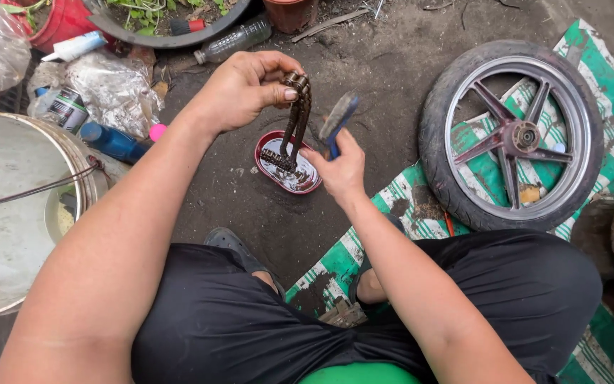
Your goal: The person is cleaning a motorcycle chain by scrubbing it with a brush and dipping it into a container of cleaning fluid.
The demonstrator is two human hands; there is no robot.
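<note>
The left hand [239,89] pinches a doubled, greasy chain [296,117] whose lower end hangs below the grip into a red tin [287,163], while the right hand [339,171], beside it, clasps a blue brush [339,117]: seemingly mid-cleaning, brushing comes next.

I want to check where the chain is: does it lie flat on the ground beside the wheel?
No, the left hand holds the chain up, so it hangs down into the small red dish.
</note>
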